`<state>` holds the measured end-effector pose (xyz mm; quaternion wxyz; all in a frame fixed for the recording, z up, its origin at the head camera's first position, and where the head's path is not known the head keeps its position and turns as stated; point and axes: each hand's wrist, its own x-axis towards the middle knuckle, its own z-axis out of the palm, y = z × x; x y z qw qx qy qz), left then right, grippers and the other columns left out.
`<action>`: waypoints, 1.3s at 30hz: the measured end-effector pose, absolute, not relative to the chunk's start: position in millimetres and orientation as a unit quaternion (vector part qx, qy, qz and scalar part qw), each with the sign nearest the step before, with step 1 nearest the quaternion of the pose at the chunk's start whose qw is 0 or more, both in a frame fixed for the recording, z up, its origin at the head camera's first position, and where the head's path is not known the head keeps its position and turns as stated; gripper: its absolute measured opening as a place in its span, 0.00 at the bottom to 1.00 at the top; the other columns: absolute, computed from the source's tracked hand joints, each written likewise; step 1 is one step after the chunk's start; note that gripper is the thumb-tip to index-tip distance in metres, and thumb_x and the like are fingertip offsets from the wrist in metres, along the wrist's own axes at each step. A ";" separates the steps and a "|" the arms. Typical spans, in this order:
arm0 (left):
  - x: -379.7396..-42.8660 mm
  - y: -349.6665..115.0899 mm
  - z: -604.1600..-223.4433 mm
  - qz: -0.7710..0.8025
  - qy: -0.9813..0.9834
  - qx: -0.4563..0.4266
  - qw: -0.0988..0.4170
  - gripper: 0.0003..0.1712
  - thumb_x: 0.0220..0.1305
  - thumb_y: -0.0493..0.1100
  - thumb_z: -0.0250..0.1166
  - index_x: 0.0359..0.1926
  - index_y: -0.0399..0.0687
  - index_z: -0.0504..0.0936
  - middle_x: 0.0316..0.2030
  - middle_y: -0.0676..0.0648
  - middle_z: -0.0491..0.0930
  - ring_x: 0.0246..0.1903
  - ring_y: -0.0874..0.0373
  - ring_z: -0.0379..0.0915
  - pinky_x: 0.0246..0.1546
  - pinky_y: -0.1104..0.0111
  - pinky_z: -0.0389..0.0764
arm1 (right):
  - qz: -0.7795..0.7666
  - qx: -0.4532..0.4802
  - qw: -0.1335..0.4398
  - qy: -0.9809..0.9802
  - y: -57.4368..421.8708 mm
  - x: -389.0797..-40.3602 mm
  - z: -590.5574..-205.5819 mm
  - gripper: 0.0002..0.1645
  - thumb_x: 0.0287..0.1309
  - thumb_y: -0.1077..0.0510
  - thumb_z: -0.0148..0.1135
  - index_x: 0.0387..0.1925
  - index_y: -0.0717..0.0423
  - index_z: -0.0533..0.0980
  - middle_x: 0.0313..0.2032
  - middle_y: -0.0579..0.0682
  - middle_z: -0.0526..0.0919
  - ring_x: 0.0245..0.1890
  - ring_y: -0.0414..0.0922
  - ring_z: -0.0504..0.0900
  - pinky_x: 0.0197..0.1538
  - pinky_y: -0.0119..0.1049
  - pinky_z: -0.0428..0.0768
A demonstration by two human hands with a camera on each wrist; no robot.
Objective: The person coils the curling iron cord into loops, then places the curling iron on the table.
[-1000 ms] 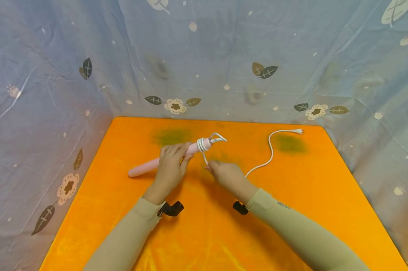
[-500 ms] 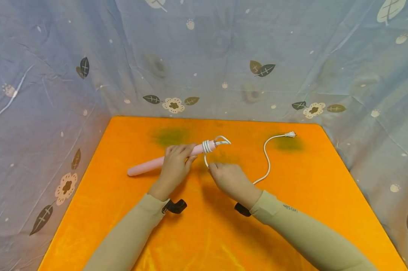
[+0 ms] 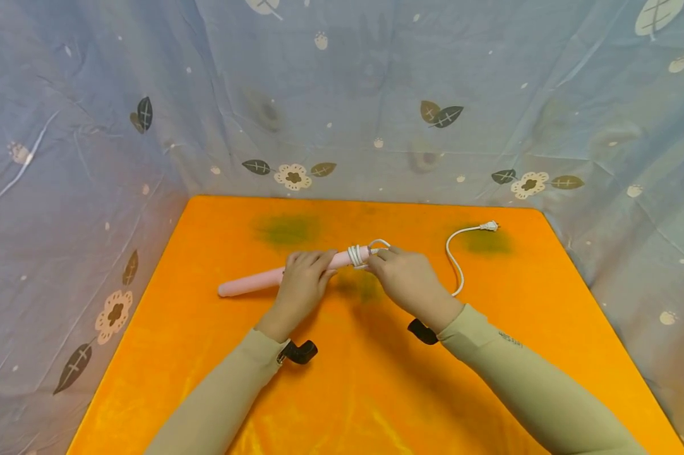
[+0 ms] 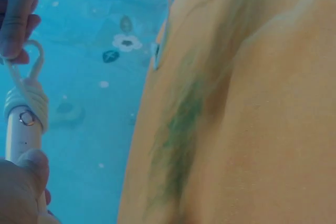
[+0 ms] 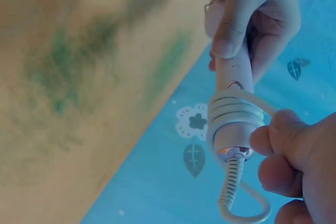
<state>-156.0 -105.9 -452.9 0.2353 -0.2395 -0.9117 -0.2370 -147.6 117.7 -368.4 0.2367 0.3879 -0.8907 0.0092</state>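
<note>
My left hand [image 3: 302,287] grips a pink curling iron [image 3: 253,282] around its middle, tilted with its right end higher. Several turns of white power cord [image 5: 236,113] wrap the handle near its end. In the right wrist view, the thumb and fingers of my right hand [image 5: 315,161] pinch the cord beside these turns. Below the handle end, the ribbed cord sleeve [image 5: 230,184] bends into a loose loop. A small ring-shaped button [image 4: 26,118] shows on the handle in the left wrist view. The cord's free length runs behind my right hand to a white plug [image 3: 489,226].
An orange cloth [image 3: 342,392] with dark green patches covers the table. Blue-grey patterned curtains [image 3: 342,114] stand along its back and sides. Black wrist mounts [image 3: 300,352] stick out from both sleeves.
My right hand has moved up and to the right, from below the handle to its end, with the cord pinched. The curling iron has shifted slightly right and its handle end has lowered.
</note>
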 end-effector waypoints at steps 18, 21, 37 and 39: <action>-145.1 -96.7 -459.3 -0.182 -0.911 -0.317 0.192 0.21 0.64 0.43 0.66 0.58 0.45 0.78 0.46 0.46 0.81 0.46 0.50 0.76 0.53 0.54 0.67 | -0.043 0.459 0.119 -0.880 109.8 -165.6 -335.8 0.14 0.48 0.46 0.73 0.23 0.49 0.79 0.19 0.42 0.68 0.17 0.38 0.68 0.18 0.30 0.70; -140.2 -96.0 -459.9 -0.191 -0.902 -0.333 0.196 0.21 0.63 0.42 0.68 0.56 0.45 0.79 0.44 0.46 0.80 0.45 0.50 0.76 0.53 0.54 0.67 | -0.003 0.464 0.086 -0.881 112.2 -176.8 -330.2 0.14 0.49 0.45 0.72 0.22 0.47 0.78 0.20 0.40 0.68 0.16 0.35 0.68 0.19 0.29 0.70; -131.9 -100.8 -462.4 -0.221 -0.877 -0.368 0.215 0.24 0.59 0.41 0.71 0.57 0.46 0.80 0.45 0.46 0.81 0.44 0.50 0.76 0.52 0.55 0.67 | 0.092 0.447 0.076 -0.887 132.6 -218.1 -336.4 0.09 0.59 0.45 0.64 0.27 0.42 0.81 0.26 0.37 0.81 0.20 0.33 0.73 0.26 0.32 0.74; -130.4 -102.7 -459.1 -0.230 -0.870 -0.373 0.226 0.24 0.58 0.41 0.71 0.56 0.46 0.80 0.45 0.46 0.81 0.44 0.50 0.76 0.51 0.54 0.67 | 0.097 0.444 0.075 -0.888 134.7 -221.5 -342.2 0.11 0.60 0.44 0.63 0.26 0.42 0.81 0.24 0.37 0.80 0.20 0.34 0.73 0.26 0.33 0.74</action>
